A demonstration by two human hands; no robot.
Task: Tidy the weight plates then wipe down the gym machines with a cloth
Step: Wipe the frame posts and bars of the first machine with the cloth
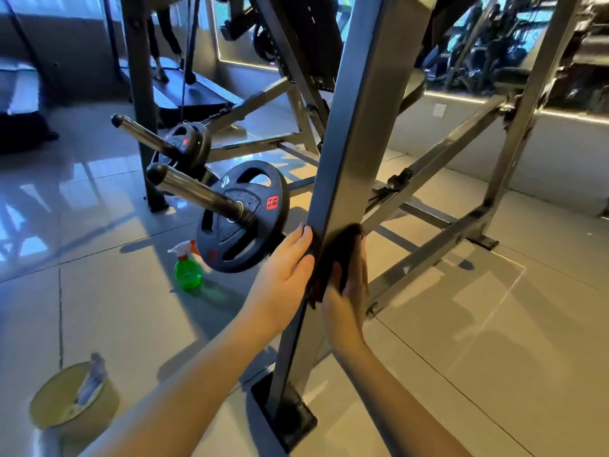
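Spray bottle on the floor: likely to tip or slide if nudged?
The spray bottle probably tips easily: it stands upright, with a trigger head above a small base. On the glossy tile floor it may slide first. Likely light, thin plastic; fill level unclear.

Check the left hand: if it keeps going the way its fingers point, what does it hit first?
The grey upright post. The left hand points up and right, fingertips at the post's edge beside the dark cloth; the 10 kg plate sits off that line.
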